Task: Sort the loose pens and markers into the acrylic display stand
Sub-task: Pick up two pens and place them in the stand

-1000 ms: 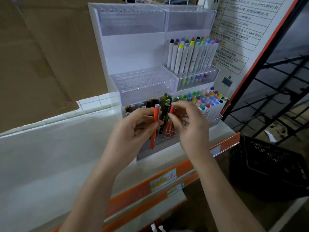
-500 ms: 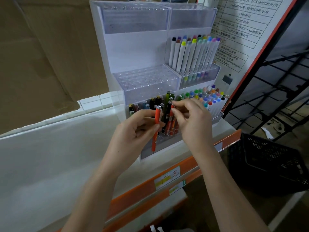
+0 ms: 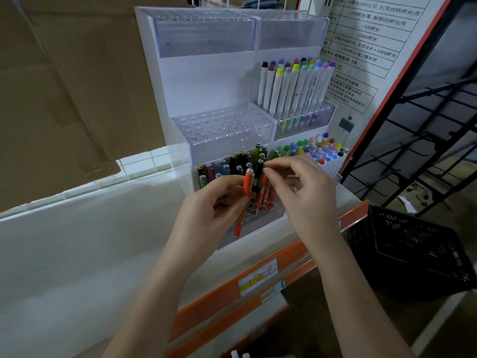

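Head view, stand: the tiered clear acrylic display stand [image 3: 219, 81] sits on a white shelf top [image 3: 77, 254] with an orange price rail [image 3: 258, 282] along its front edge.
Head view, top tier: two clear trays, no pens visible in them.
Head view, middle tier: the left perforated tray [image 3: 222, 125] shows bare holes; the right one holds a row of white markers with coloured caps [image 3: 294, 86], upright and leaning slightly back.
Head view, bottom tier: dark and coloured clip pens [image 3: 232, 164] stand at the left; short markers with coloured round caps [image 3: 312, 149] fill the right.
Head view, left hand [image 3: 214, 205]: fingers and thumb pinch an orange click pen with a silver top [image 3: 247, 187], held nearly upright, tip down, in front of the bottom-left tray.
Head view, right hand [image 3: 302, 187]: thumb and forefinger are pinched together at the tops of the pens standing in the bottom-left tray; which pen they hold I cannot tell.
Head view, surroundings: brown cardboard [image 3: 64, 86] at the left, a printed notice board [image 3: 366, 47] behind the stand, a black perforated plastic crate [image 3: 413, 254] low at the right.
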Action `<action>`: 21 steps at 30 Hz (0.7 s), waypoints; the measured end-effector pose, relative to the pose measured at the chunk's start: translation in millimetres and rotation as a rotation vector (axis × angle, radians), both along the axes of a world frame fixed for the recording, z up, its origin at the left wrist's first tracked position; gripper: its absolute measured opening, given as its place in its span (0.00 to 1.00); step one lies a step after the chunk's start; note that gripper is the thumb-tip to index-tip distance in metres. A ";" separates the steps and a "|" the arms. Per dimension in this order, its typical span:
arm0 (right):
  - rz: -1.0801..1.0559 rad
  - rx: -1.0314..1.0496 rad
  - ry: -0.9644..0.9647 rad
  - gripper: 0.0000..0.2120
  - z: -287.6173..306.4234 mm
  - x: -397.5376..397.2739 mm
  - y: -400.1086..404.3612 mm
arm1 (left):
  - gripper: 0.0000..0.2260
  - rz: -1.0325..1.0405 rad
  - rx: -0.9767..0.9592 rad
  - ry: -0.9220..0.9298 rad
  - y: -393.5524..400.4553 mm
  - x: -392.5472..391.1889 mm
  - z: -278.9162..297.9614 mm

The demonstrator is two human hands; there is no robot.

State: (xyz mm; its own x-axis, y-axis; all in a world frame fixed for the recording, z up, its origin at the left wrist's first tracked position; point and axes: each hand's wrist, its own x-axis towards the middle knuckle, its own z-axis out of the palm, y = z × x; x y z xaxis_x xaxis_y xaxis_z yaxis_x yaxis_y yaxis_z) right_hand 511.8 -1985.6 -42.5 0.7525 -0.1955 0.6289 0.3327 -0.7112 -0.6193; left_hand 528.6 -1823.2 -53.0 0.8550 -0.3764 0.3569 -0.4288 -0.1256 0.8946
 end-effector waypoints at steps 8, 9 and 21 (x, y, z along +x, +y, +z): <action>0.104 0.094 0.123 0.06 11.2 -15.6 10.6 | 0.19 0.084 0.075 -0.103 -13.1 -4.0 4.4; 0.103 0.114 0.130 0.06 12.8 -15.8 10.7 | 0.18 0.089 0.079 -0.104 -13.7 -4.3 4.9; -0.024 0.195 0.032 0.07 2.0 -3.3 8.5 | 0.06 0.194 0.573 -0.437 1.9 -8.7 -33.1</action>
